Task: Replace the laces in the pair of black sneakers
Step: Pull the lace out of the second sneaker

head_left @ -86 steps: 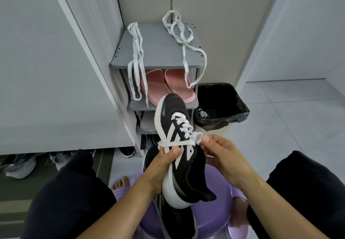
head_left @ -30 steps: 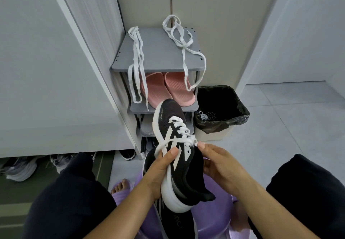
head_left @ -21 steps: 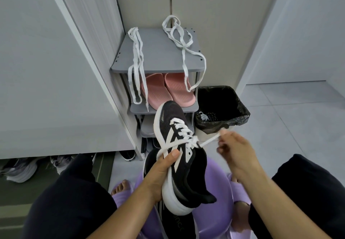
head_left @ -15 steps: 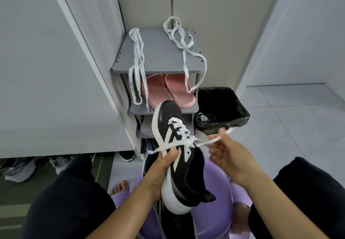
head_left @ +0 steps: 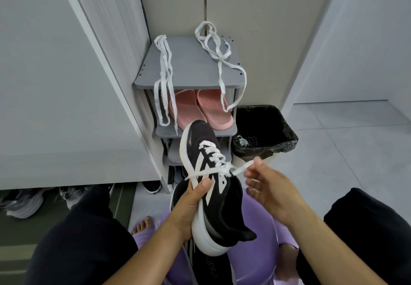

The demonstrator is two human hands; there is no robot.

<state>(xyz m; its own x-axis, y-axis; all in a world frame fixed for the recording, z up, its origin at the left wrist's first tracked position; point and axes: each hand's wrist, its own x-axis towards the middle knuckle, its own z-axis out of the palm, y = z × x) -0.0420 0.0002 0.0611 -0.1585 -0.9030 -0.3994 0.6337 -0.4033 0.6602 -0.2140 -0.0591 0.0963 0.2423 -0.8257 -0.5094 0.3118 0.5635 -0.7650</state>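
While you untie, your left hand (head_left: 189, 204): wraps the sneaker (head_left: 213, 151) at its sole, held over your lap.
Right hand (head_left: 271, 190): pinches the lace end (head_left: 243, 168), now drawn rightward; a second ago it sat at the bow.
Meaning: bow likely undone, unthreading comes next.
Rack (head_left: 191, 66): two loose laces (head_left: 164, 73) lie on top.

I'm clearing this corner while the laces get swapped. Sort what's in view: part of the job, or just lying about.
Job: held sneaker in left hand; its lace, pinched by right hand; second sneaker; loose laces on rack.
Lying about: pink slippers; bin; shoes under cabinet.
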